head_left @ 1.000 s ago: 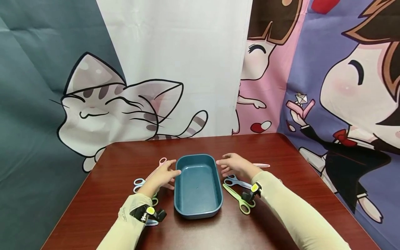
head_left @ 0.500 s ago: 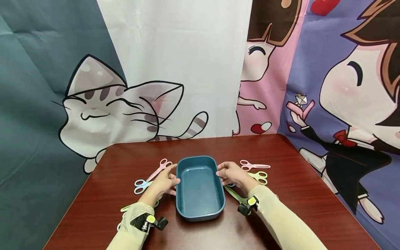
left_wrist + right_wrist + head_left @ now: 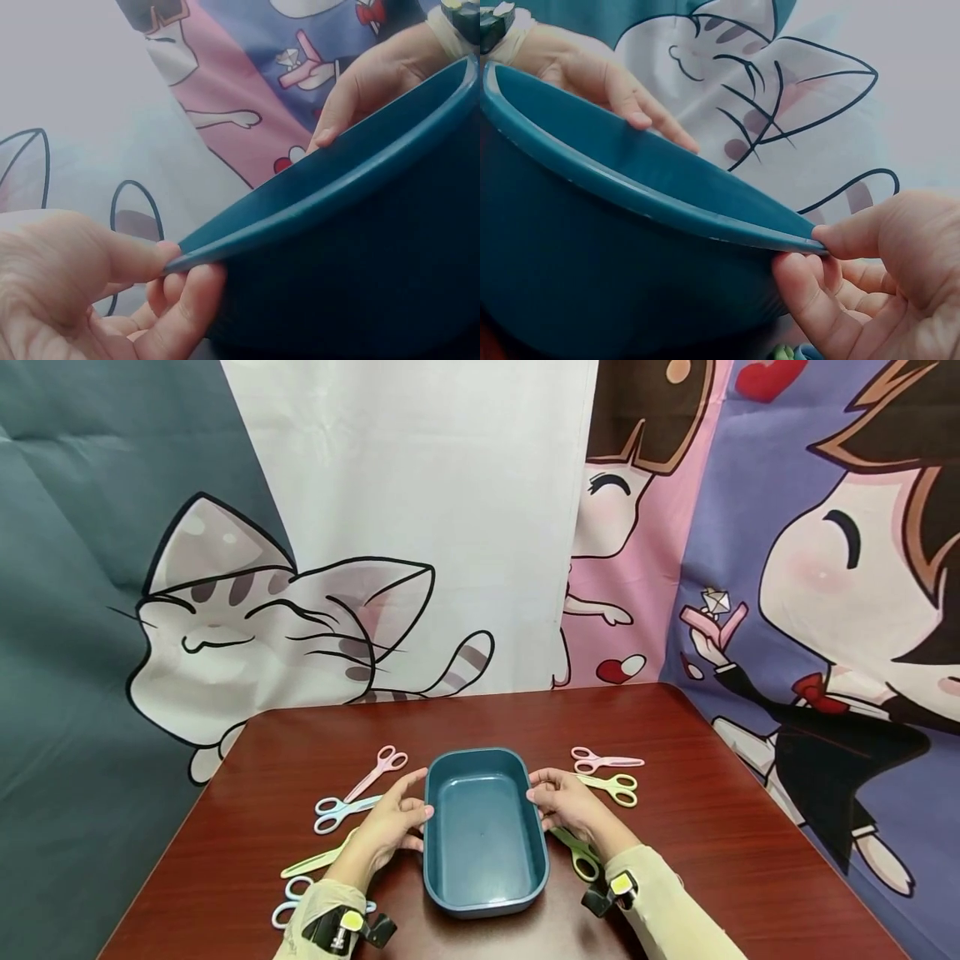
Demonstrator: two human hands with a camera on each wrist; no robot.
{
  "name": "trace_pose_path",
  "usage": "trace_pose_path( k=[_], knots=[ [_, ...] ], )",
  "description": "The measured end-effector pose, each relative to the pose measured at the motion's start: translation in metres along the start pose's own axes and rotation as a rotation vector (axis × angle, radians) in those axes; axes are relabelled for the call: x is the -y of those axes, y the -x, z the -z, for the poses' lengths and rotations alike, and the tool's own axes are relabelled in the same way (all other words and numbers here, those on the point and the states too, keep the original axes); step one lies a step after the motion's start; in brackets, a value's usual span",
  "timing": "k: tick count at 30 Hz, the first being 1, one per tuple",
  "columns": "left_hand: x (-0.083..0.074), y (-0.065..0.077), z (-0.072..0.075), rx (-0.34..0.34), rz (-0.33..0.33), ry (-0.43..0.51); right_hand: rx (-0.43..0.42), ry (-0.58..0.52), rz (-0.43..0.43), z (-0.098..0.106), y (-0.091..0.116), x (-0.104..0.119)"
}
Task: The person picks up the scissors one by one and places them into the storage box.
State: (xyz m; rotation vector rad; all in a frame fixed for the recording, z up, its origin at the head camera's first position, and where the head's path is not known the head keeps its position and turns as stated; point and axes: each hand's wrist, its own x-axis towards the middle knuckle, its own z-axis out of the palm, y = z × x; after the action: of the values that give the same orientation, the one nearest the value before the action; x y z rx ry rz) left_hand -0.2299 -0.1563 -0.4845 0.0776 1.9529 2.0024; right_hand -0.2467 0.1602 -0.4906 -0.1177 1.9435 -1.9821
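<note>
A teal rectangular tub (image 3: 486,835) with rounded corners and nothing inside is held between both hands. My left hand (image 3: 386,831) grips its left rim, thumb on top and fingers curled below, as the left wrist view shows at the rim (image 3: 300,206). On the opposite side my right hand (image 3: 573,806) pinches the rim; in the right wrist view the thumb (image 3: 855,232) lies over the edge and the fingers bend under it. The tub's underside is hidden in the head view.
Left of the tub lie pink scissors (image 3: 378,770), blue scissors (image 3: 337,812), a green pair (image 3: 315,862) and another blue pair (image 3: 288,906), partly behind the arm. To the right are pink scissors (image 3: 603,761), yellow-green scissors (image 3: 618,788) and green scissors (image 3: 583,860). All rest on the red-brown table (image 3: 720,860).
Both hands have closed onto the tub's rims, the right one coming in from slightly apart. The tub has come nearer to the body and looks larger.
</note>
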Motion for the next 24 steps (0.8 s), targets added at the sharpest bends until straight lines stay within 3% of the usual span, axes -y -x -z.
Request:
trace_pose_path(
  k=[12, 17, 20, 24],
  knots=[
    [0.019, 0.002, 0.001, 0.084, -0.06, 0.101, 0.055, -0.051, 0.002, 0.004, 0.01, -0.004],
    [0.024, 0.001, 0.003, 0.106, -0.092, 0.131, 0.035, 0.041, -0.008, 0.011, 0.01, 0.0],
    [0.025, 0.001, 0.004, 0.109, -0.11, 0.136, -0.078, 0.173, 0.093, 0.023, 0.007, 0.008],
    [0.029, -0.001, 0.005, 0.122, -0.125, 0.16, -0.378, 0.565, 0.376, 0.056, 0.002, 0.014]
  ],
)
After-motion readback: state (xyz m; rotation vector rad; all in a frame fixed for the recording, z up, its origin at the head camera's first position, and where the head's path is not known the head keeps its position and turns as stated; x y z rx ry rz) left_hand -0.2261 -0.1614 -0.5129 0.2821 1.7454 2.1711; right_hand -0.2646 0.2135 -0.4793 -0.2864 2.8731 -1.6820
